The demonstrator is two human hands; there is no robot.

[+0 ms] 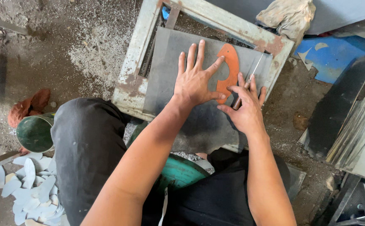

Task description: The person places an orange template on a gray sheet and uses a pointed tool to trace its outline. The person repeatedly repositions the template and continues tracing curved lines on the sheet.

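Pressing flat with fingers spread, the left hand (pixel 196 81) pins an orange template (pixel 228 71) onto a grey sheet (pixel 178 54), its thumb covering part of the template's lower edge. Just beside it, the right hand (pixel 245 106) pinches a thin metal scriber (pixel 249 79); its tip is hard to make out. Underneath, a worn metal frame (pixel 134 62) is largely hidden by the sheet.

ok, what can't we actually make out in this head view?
- Lower part of the orange template: covered by the left hand pressing it onto the grey sheet.
- Handle of the thin scribing tool: inside the right hand; its tip contact is too small to judge.
- Near edge of the sheet: hidden behind both forearms.
- Stack of grey sheets: cut off by the right edge.
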